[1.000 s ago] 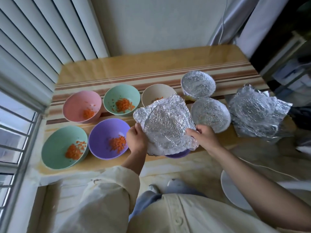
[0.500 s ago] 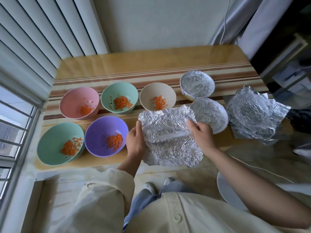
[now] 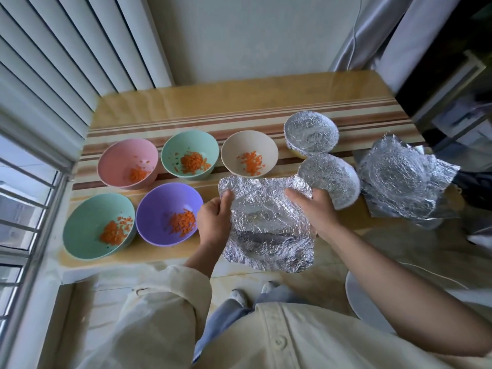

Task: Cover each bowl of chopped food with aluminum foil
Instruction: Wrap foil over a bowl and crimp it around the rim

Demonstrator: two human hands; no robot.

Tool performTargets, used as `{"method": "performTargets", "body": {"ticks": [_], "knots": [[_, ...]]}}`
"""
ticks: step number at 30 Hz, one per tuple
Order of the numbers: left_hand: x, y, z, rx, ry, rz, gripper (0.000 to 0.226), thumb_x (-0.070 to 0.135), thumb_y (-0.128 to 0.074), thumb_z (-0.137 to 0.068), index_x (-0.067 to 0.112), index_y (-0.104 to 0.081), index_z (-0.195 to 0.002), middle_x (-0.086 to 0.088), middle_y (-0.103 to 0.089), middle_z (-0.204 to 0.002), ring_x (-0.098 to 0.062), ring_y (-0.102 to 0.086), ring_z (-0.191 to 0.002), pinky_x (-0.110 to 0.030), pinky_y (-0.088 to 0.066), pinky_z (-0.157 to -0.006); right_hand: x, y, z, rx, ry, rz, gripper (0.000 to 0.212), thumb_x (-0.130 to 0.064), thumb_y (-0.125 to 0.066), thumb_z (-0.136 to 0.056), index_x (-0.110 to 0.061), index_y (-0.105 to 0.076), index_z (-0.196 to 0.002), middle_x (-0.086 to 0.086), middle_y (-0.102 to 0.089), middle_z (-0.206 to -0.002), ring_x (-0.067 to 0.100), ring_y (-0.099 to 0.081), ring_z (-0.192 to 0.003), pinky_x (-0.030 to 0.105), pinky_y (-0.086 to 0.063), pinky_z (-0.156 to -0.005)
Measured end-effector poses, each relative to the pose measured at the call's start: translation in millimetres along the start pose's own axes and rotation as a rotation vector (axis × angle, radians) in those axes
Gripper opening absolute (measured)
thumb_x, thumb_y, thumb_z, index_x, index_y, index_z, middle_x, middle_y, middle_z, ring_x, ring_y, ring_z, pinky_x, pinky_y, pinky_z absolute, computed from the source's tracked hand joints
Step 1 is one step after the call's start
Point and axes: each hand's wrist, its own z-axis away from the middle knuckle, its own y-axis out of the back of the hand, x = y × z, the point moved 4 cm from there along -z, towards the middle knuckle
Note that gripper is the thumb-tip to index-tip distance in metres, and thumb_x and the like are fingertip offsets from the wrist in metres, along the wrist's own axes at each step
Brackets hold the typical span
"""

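Observation:
A crumpled foil sheet lies flat over a bowl at the table's front edge; the bowl beneath is hidden. My left hand grips its left edge with the thumb on top, and my right hand grips its right edge. Several open bowls hold chopped carrot: pink, green, beige, purple and a large green one. Two foil-covered bowls stand at the right, one further back and one nearer.
A pile of loose foil sheets lies at the table's right end. The striped table is boxed in by a window with blinds on the left and a wall behind. A white round stool stands at the lower right.
The foil sheet, held up and tilted a second ago, has been lowered flat onto the front bowl, hiding its purple rim. Both hands came down with it and keep hold of its edges.

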Motion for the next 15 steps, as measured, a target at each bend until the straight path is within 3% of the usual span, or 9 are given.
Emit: {"method": "performTargets", "body": {"ticks": [4,6,10,13,15], "knots": [[14.2,-2.5,9.0,-0.016,0.069,0.191,0.061,0.039,-0.055,-0.099,0.018,-0.029,-0.047,0.009,-0.029,-0.036,-0.008,-0.027,-0.036,-0.023,-0.026,-0.042,0.2,-0.9,-1.2,0.089,0.053,-0.027,0.051,-0.038,-0.06,-0.093,-0.018,-0.032,-0.055,-0.01,-0.026,-0.041,0.002,-0.024,-0.031,0.015,-0.023,-0.038],[11.8,-3.3,9.5,-0.091,0.128,0.35,0.06,0.037,-0.057,-0.098,0.016,-0.032,-0.048,0.007,-0.03,-0.035,-0.006,-0.027,-0.032,-0.019,-0.025,-0.037,4.3,-0.2,-2.4,0.134,0.071,-0.017,0.053,-0.038,-0.057,-0.094,-0.018,-0.032,-0.053,-0.007,-0.027,-0.042,0.003,-0.024,-0.031,0.017,-0.022,-0.038],[-3.7,-2.7,3.3,-0.27,0.113,0.35,0.045,0.032,-0.077,-0.081,0.011,-0.046,-0.056,0.005,-0.039,-0.047,-0.006,-0.032,-0.042,-0.019,-0.028,-0.043,11.4,9.7,-7.4,0.276,0.034,-0.075,0.053,-0.036,-0.057,-0.095,-0.018,-0.031,-0.053,-0.001,-0.028,-0.047,0.012,-0.025,-0.042,0.024,-0.021,-0.048],[-6.2,-6.2,3.0,-0.216,0.105,0.374,0.035,0.029,-0.076,-0.083,0.013,-0.055,-0.059,-0.003,-0.049,-0.055,-0.012,-0.04,-0.05,-0.022,-0.032,-0.048,19.2,7.7,-8.1,0.29,-0.071,-0.187,0.051,-0.04,-0.059,-0.093,-0.017,-0.034,-0.055,-0.003,-0.031,-0.046,0.01,-0.029,-0.039,0.023,-0.024,-0.045],[-0.9,-6.5,3.1,-0.131,0.087,0.377,0.035,0.019,-0.072,-0.088,0.015,-0.052,-0.059,0.004,-0.049,-0.05,-0.007,-0.04,-0.048,-0.02,-0.032,-0.045,26.0,2.9,-8.1,0.208,-0.176,-0.297,0.047,-0.045,-0.065,-0.087,-0.016,-0.041,-0.058,-0.003,-0.039,-0.049,0.01,-0.038,-0.042,0.022,-0.032,-0.047]]}}
